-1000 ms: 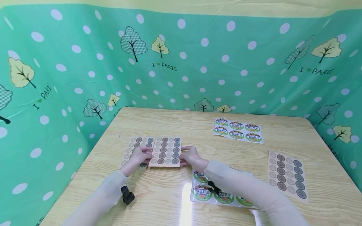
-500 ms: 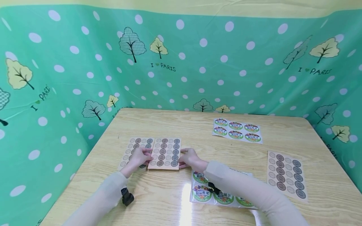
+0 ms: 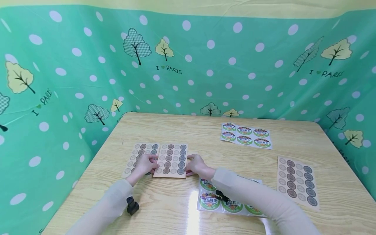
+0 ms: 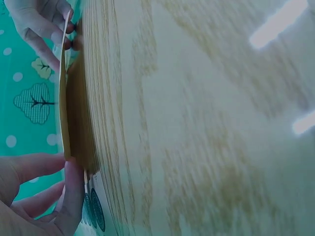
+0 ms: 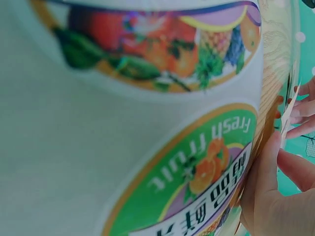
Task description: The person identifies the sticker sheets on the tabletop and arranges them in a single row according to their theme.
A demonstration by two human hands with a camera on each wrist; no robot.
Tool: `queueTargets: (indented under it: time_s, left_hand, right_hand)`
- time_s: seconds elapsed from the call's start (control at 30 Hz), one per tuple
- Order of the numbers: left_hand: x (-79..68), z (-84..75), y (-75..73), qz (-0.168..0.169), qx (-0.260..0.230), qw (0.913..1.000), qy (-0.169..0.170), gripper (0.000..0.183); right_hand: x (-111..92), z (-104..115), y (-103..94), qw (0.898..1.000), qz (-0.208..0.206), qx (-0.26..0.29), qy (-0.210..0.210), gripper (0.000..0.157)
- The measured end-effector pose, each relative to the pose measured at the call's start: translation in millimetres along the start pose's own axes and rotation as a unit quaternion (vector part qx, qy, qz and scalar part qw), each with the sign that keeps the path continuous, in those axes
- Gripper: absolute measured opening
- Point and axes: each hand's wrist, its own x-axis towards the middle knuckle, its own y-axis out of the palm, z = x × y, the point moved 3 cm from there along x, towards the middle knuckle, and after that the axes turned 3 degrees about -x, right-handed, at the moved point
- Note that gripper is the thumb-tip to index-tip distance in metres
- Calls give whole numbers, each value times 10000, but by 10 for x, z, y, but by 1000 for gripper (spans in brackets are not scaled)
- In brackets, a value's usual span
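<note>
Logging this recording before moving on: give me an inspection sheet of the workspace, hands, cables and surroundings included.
Surface: wood-grain table, glare streak at the near side.
Job's things: held circle-print sheet; second circle-print sheet at its left, partly hidden.
Clutter: far fruit-label sheet; near fruit-label sheet, partly hidden by the right sleeve; third circle-print sheet at right.
Hands: left hand pinches the held sheet's left edge; right hand holds its right edge.
Cables: nothing seen.
Surroundings: green tree-print cloth behind and at both sides.

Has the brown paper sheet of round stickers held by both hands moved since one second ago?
Yes, slightly: the brown sheet has shifted down the head picture, judged against the near glossy white fruit-sticker sheet.
</note>
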Motion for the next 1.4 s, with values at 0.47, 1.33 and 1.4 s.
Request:
queueTargets:
  time_s: [0.47, 1.33, 1.4]
  left_hand:
    - [-9, 9, -2, 0, -3, 10000, 39, 40]
    - [-10, 55, -56, 66, 31, 10000, 68, 41]
    - [-5, 60, -57, 43, 49, 10000, 56, 41]
  right_hand:
    - [-26, 19, 18, 9997, -61, -178, -125, 68]
    - [10, 57, 122, 9980, -175, -576, -187, 67]
    - [13, 49, 120, 9979, -158, -587, -219, 67]
